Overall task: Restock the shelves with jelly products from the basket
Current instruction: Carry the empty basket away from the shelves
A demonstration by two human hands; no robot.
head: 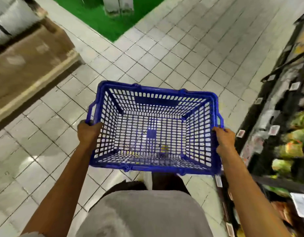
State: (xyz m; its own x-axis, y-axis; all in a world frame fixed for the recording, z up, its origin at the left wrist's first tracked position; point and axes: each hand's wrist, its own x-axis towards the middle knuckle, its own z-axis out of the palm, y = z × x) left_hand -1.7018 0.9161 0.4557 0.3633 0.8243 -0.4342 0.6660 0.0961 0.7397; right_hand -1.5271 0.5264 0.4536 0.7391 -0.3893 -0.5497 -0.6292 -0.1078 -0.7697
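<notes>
Head view looks down on a blue mesh basket (147, 100) carried at waist height over the tiled floor (173, 53), with blurred stocked shelves (284, 103) close along the right. The left hand (89, 132) is closed round the basket's left rim, fingers curled over the edge into the inside, and the right hand (224, 141) grips the right rim the same way. A cardboard box (28, 57) lies to the far left, a green mat (103, 23) farther off.
</notes>
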